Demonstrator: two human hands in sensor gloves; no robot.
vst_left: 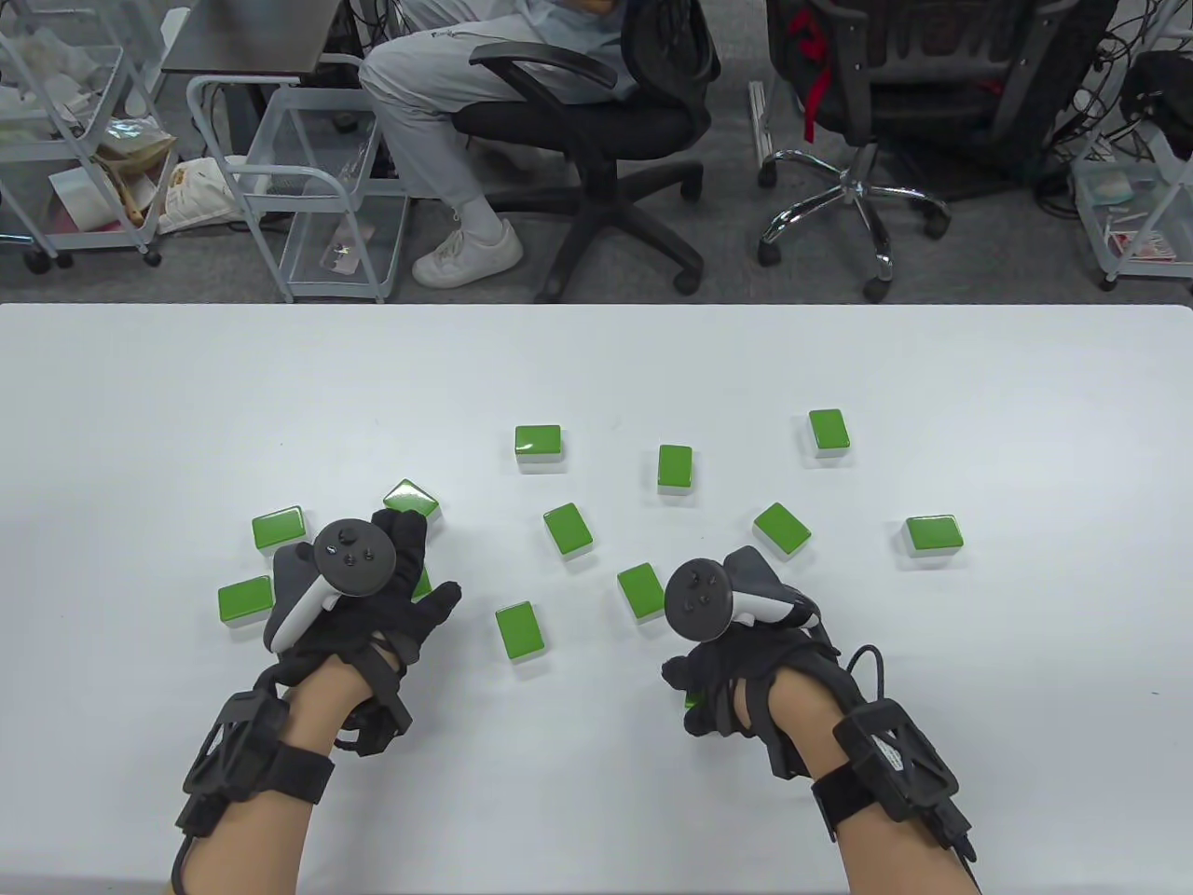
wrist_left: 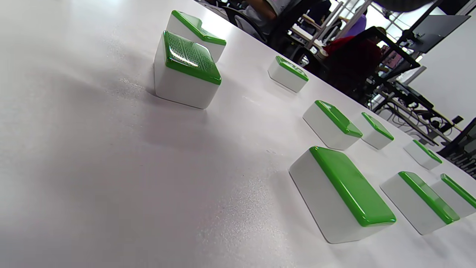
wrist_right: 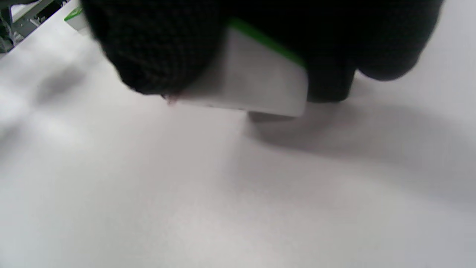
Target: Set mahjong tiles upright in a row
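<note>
Several mahjong tiles lie flat on the white table point(vst_left: 596, 373), green backs up, among them tiles at centre point(vst_left: 568, 528), far right point(vst_left: 932, 535) and near my left hand point(vst_left: 278, 528). My left hand point(vst_left: 410, 569) rests palm down with fingers spread, covering part of one tile point(vst_left: 422, 585). None of its fingers show in the left wrist view, which shows flat tiles point(wrist_left: 349, 186). My right hand point(vst_left: 708, 671) is curled around a tile, of which only a green sliver point(vst_left: 692, 701) shows. In the right wrist view the gloved fingers point(wrist_right: 156, 48) pinch this tile point(wrist_right: 256, 89), tilted, its lower edge at the table.
Bare table lies along the near edge between and beside my forearms and across the far half. Beyond the far edge are office chairs point(vst_left: 596, 130), a seated person point(vst_left: 438, 112) and wire carts point(vst_left: 308, 186).
</note>
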